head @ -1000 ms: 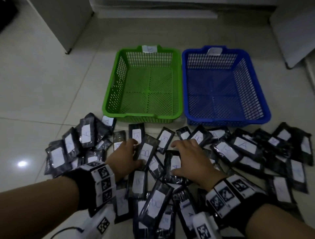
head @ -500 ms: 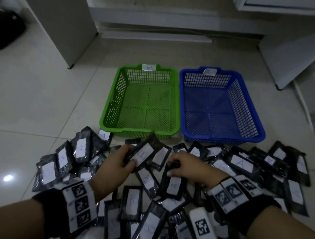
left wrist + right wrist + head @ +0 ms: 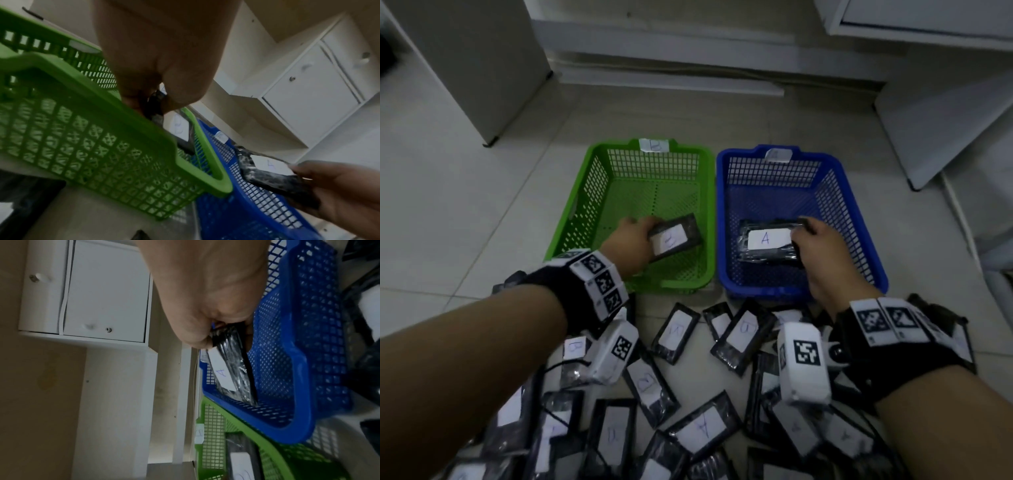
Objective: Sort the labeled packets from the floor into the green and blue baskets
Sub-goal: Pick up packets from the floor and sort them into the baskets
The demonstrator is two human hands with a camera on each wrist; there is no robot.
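Black glossy plastic packet with white label "B" (image 3: 675,240): pinched at one short end by left hand (image 3: 629,246), low inside green mesh plastic basket (image 3: 599,178).

Black glossy plastic packet labelled "A" (image 3: 768,244): pinched by right hand (image 3: 822,253) inside blue mesh plastic basket (image 3: 856,219).

Handling, judged: light, thin, somewhat flexible, slick wrapping; an edge pinch suffices.

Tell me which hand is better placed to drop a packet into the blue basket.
The right hand: it holds the black A-labelled packet inside the blue plastic mesh basket; the left hand is over the green basket.
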